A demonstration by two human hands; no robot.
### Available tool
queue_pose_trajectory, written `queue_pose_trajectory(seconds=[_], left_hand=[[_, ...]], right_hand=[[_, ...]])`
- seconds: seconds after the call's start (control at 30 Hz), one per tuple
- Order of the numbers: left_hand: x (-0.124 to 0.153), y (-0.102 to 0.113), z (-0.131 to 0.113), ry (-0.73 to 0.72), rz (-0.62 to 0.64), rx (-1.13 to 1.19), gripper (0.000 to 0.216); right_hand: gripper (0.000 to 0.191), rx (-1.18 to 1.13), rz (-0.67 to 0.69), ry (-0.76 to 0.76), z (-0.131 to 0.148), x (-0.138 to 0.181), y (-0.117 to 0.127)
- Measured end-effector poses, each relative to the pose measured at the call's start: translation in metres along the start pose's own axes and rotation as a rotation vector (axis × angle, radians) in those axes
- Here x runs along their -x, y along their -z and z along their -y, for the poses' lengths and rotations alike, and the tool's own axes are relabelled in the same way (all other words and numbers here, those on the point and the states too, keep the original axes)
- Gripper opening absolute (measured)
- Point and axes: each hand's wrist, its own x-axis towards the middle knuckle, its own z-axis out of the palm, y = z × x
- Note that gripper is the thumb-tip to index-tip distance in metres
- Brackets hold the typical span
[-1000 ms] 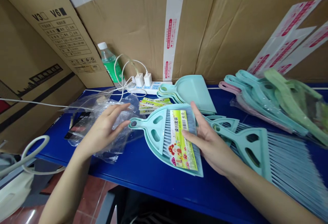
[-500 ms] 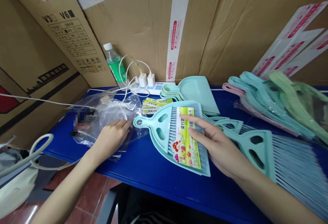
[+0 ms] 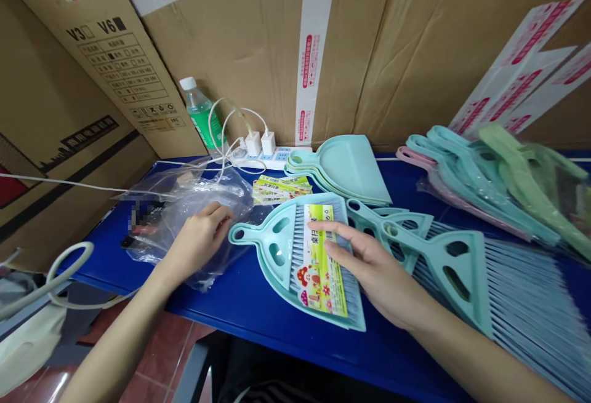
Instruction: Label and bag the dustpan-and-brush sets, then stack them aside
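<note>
My right hand holds a light-blue dustpan by its wide end, with a small brush of the same colour nested in it. A printed card lies over the bristles under my index finger and thumb; my other fingers are hidden. My left hand is curled over clear plastic bags, fingertips pinched on the film. The dustpan's handle points toward that hand. Beside my right forearm lie loose blue brushes. Behind is a stack of dustpans.
More printed cards lie near a white power strip with plugged-in chargers and cables. A bottle stands by the cardboard wall. Bagged sets in pink, blue and green are at the right of the blue table.
My right hand has brought the dustpan, brush and card slightly left and toward me. The fingers of my left hand have curled in more over the bags. The view has shifted a little.
</note>
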Motion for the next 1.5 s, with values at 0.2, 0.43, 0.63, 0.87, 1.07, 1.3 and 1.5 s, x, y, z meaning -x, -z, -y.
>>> queue_pose_trajectory(seconds=[0.2,0.43,0.63,0.87,1.07,1.3,1.5], left_hand=[[-0.001,-0.002,-0.014,0.013,0.082,0.162,0.015],[0.000,-0.002,-0.030,0.023,0.282,0.488,0.015],[-0.003,-0.001,-0.037,0.068,0.358,0.728,0.015],[-0.004,0.003,-0.030,0.149,0.346,0.880,0.017],[-0.008,0.001,-0.040,0.108,0.400,0.972,0.015],[-0.012,-0.009,-0.051,0.043,0.427,1.080,0.010],[-0.008,0.000,-0.044,-0.053,0.422,0.897,0.016]], right_hand=[[0.056,-0.137,-0.001,-0.058,-0.005,-0.002,-0.005],[0.056,-0.157,0.009,-0.051,-0.009,-0.004,-0.007],[0.054,-0.145,0.011,-0.030,-0.009,-0.004,-0.008],[0.049,-0.086,-0.021,-0.003,-0.015,-0.005,-0.007],[0.052,-0.143,0.024,-0.015,-0.013,-0.005,-0.008],[0.062,-0.134,0.094,-0.032,-0.015,-0.004,-0.010],[0.063,-0.158,0.109,-0.041,-0.016,-0.004,-0.009]])
